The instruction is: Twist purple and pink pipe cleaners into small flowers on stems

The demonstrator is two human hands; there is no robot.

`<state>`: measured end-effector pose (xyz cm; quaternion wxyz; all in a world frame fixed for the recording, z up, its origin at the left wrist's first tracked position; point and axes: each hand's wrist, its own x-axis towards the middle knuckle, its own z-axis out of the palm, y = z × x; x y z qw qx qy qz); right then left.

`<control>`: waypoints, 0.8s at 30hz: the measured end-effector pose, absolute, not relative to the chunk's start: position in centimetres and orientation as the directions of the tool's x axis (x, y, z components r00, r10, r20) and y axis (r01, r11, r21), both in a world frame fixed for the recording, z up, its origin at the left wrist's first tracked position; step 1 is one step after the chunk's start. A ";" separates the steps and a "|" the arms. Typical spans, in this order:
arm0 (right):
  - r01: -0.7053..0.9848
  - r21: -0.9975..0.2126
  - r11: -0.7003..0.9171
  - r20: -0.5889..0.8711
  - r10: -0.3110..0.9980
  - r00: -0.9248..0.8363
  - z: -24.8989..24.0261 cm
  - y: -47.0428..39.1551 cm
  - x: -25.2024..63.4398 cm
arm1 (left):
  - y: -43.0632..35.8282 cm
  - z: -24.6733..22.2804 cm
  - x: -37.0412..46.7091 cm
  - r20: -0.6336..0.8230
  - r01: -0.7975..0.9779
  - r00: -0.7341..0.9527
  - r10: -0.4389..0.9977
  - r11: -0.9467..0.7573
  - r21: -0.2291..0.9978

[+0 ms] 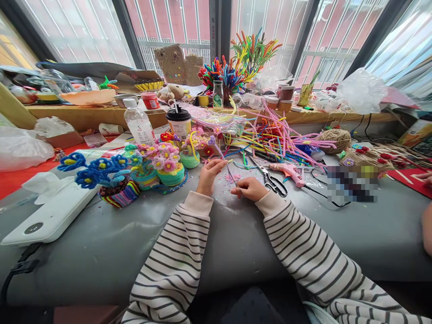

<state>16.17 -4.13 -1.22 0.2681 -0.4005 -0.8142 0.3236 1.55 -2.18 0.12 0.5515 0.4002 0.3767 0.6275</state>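
Observation:
Above the grey table, my left hand [209, 175] pinches a thin purple pipe cleaner [230, 172] near its upper part, with a small purple flower [211, 140] just above the fingers. My right hand [250, 188] is closed on the lower end of the same strand. Small pink scraps [232, 179] lie on the table behind the hands. To the left stand pots of fuzzy flowers, pink ones [165, 157] and blue ones [97, 167]. Black-handled scissors [275, 182] and a pink glue gun [289, 173] lie to the right of my right hand.
A drink cup [178, 122] and a plastic bottle [137, 123] stand behind the flower pots. Loose pipe cleaners [280, 135] are heaped at the back. A white device [50, 216] lies left. At the right edge, part of another person's hand [427, 177] shows.

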 end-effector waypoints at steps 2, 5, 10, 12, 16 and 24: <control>0.476 -0.741 0.474 0.198 0.832 -0.519 -1.3 -4.1 16.1 | -2.2 0.2 1.6 0.098 -0.392 -0.077 0.992 -0.121 0.912; 0.482 -0.741 0.468 0.205 0.840 -0.502 -1.5 -4.0 15.9 | -2.2 0.3 1.6 0.142 -0.384 -0.116 0.983 -0.177 0.906; 0.467 -0.768 0.438 0.190 0.853 -0.487 -1.7 -3.9 15.9 | -2.1 0.3 1.6 0.160 -0.373 -0.145 0.976 -0.204 0.905; 0.458 -0.774 0.437 0.185 0.848 -0.496 -1.6 -4.0 15.9 | -2.1 0.2 1.5 0.145 -0.386 -0.138 0.980 -0.187 0.903; 0.437 -0.787 0.435 0.185 0.843 -0.506 -1.2 -4.2 15.9 | -2.1 0.2 1.5 0.090 -0.444 -0.118 0.989 -0.134 0.886; 0.417 -0.812 0.408 0.202 0.867 -0.455 -1.2 -4.2 15.8 | -2.1 0.3 1.5 0.092 -0.474 -0.113 0.989 -0.135 0.870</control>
